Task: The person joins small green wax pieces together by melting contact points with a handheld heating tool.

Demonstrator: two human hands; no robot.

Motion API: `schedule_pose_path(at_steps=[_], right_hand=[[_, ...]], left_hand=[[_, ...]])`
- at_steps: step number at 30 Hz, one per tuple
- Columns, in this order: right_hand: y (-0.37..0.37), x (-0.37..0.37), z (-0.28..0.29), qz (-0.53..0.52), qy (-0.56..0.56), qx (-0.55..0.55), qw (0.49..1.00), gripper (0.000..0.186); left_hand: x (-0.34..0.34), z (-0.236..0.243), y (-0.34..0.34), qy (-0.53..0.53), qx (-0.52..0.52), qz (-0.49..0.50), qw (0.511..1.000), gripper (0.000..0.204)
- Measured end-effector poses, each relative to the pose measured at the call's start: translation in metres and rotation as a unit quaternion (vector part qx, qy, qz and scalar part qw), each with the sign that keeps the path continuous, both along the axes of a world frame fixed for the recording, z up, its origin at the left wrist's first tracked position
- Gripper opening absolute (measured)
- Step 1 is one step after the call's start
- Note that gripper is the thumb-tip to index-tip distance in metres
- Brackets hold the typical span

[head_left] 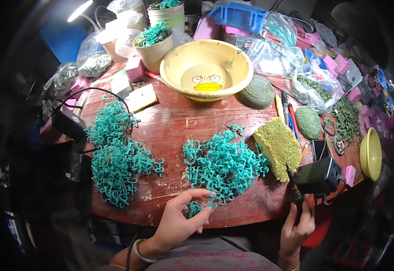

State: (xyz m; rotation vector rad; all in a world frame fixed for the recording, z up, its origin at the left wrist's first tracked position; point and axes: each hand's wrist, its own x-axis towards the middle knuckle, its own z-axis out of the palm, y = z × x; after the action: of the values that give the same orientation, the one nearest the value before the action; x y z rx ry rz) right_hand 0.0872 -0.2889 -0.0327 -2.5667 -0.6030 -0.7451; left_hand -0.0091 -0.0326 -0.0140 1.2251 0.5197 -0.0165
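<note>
My left hand [181, 219] pinches a small teal hooked piece [212, 199] between thumb and forefinger at the near edge of a teal pile [221, 162]. A few more such pieces lie under its fingers. My right hand [297, 226] is closed round the dark handle of a soldering-iron-like pen [295, 192], held upright. The pen's thin tip is at the lower right edge of a rough yellow sponge block [278, 147]; I cannot tell whether they touch. Farther left lies a second teal pile [117, 158].
A cream basin [206, 49] stands at the back, beside a round green stone-like block [256, 92]. A black box with a screen [316, 175] sits near my right hand. A cable [127, 106] loops over the left pile. Bags [316, 83] crowd the right side.
</note>
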Motion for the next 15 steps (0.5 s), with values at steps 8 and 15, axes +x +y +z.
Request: schedule_pose_path(at_steps=[8, 15], right_hand=[[0.008, -0.012, -0.007, 0.104, 0.138, 0.136, 0.976, 0.019], [0.034, -0.014, -0.005, 0.242, 0.155, 0.114, 0.951, 0.024]], left_hand=[[0.001, -0.001, -0.002, -0.004, -0.002, 0.003, 1.0, 0.03], [0.001, -0.001, -0.001, -0.008, 0.019, 0.002, 1.0, 0.032]])
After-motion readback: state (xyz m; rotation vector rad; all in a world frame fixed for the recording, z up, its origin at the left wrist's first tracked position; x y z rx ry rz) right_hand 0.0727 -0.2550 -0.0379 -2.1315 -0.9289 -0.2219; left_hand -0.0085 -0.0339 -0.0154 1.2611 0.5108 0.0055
